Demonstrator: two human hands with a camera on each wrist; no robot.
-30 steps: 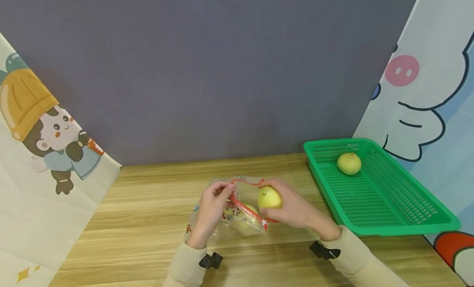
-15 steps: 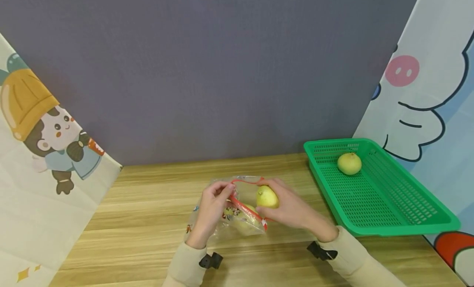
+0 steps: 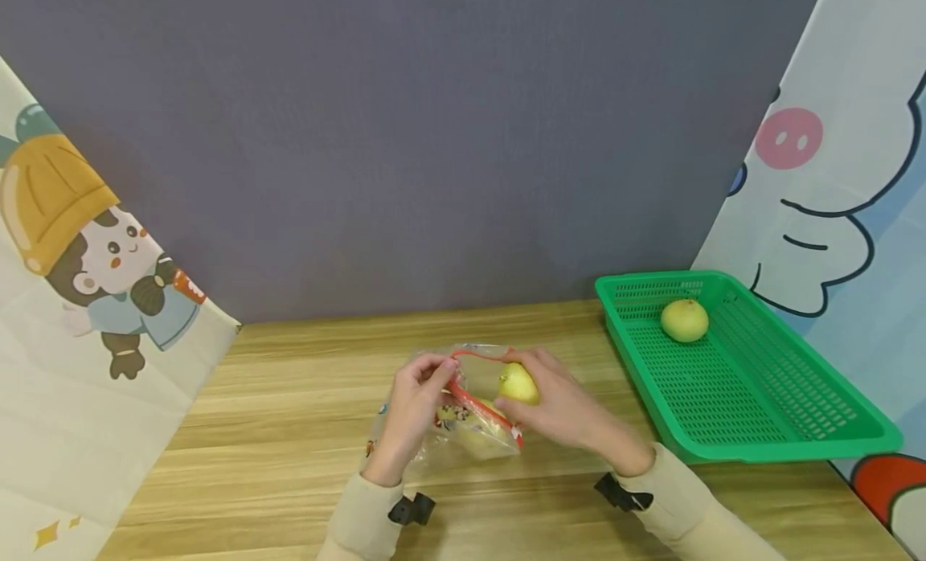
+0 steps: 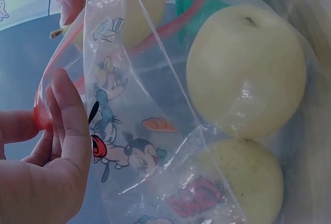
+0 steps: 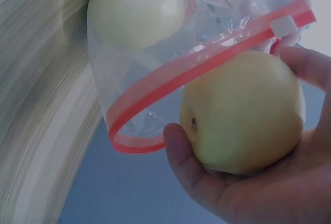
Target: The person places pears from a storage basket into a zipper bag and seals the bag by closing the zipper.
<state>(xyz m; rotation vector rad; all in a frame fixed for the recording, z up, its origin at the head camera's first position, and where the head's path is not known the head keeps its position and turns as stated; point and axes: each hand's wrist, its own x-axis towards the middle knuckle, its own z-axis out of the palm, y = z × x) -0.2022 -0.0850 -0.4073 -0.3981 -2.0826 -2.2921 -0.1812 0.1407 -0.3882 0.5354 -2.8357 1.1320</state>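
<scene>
My right hand (image 3: 564, 400) holds a pale yellow pear (image 3: 518, 384) at the mouth of a clear zip bag (image 4: 155, 151) printed with cartoon figures. The right wrist view shows thumb and fingers around this pear (image 5: 243, 113), close against the red zip edge, which carries a white slider (image 5: 283, 26). With its fingertips my left hand (image 3: 411, 404) pinches the opposite part of the red edge, and the mouth stands apart. Inside the bag, the left wrist view shows one pear (image 4: 245, 71) touching a second pear (image 4: 251, 180).
To the right stands a green perforated basket (image 3: 796, 448) with one pear (image 3: 684, 320) near its far end. A wooden table (image 3: 275, 416) lies beneath, with a grey panel (image 3: 448, 143) behind it and cartoon-printed sheets at both sides.
My right hand has moved slightly left with its pear, bringing it further into the bag's mouth. The left hand has kept its place on the red edge.
</scene>
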